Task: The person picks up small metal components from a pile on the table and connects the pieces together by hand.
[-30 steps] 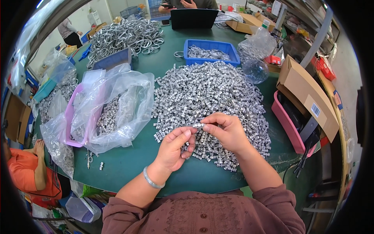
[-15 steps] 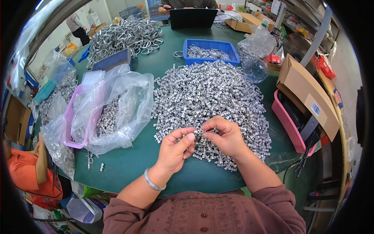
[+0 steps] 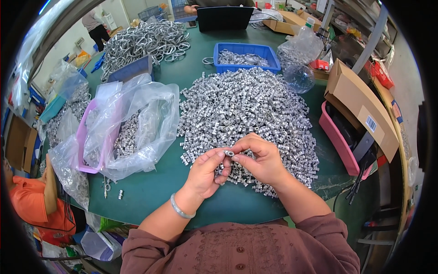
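Observation:
A small silver metal fitting with a round opening (image 3: 229, 153) is pinched between the fingertips of both hands. My left hand (image 3: 208, 171) grips it from the left with thumb and forefinger, the other fingers curled under. From the right, my right hand (image 3: 261, 160) closes thumb and forefinger on its other end. Both hands hover over the near edge of a large heap of similar silver metal fittings (image 3: 246, 107) on the green table (image 3: 150, 194).
Left of the heap lies a pink tray (image 3: 81, 137) with a clear plastic bag (image 3: 166, 112) holding small metal parts. Behind stand a blue bin (image 3: 278, 61) and a pile of metal rings (image 3: 141, 45). At right, a pink basket (image 3: 335, 141) holds a cardboard box (image 3: 365, 109). An orange-shirted person (image 3: 34, 201) sits at left.
The fitting has turned between my fingertips, so its round opening now shows. Both hands have shifted very slightly; the fingers stay pinched.

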`<state>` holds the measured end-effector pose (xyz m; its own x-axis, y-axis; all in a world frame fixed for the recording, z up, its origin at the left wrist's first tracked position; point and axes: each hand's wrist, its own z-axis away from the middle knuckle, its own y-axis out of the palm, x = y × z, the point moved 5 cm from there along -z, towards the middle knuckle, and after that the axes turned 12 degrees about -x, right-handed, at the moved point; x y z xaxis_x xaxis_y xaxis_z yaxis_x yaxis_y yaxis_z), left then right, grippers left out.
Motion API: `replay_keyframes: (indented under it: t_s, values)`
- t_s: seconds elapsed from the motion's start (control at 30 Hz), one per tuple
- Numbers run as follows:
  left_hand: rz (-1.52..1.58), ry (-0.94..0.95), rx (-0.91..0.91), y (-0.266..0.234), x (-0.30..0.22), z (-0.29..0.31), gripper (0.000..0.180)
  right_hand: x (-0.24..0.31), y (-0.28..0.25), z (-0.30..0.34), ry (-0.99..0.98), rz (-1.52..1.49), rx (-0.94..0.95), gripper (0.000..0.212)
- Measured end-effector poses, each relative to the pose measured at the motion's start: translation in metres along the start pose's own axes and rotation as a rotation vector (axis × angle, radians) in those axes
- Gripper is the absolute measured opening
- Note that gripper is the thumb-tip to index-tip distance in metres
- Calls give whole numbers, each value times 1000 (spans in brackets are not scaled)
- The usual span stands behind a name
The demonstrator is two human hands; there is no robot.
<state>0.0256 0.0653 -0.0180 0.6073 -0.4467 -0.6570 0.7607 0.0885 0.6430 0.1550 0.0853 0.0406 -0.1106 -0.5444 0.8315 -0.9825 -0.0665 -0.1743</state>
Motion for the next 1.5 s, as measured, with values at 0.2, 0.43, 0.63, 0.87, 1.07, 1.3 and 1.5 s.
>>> replay_keyframes:
  t_s: [0.2,0.43,0.63,0.87,1.07,1.3,1.5]
  values:
    - [34,-48,29,1,1,-1,20,2,-1,-1,-31,6,14,15]
    - [190,-59,6,-3,-4,-4,16,13,-4,-5,-155,87,75,15]
    - [271,-25,-13,-10,-28,-2,10,6,-18,-28,-287,587,-14,19]
    - [-159,617,-377,-38,-123,22,5,-20,-14,-54,-321,981,-20,46]
    - [-846,893,-644,-84,-178,31,7,-19,-4,-45,-385,1052,115,37]
    - [-1629,860,-724,-95,-171,26,12,-11,-7,-33,-443,1028,111,20]
    - [-1725,956,-648,-79,-167,34,15,3,-12,-20,-504,982,177,17]
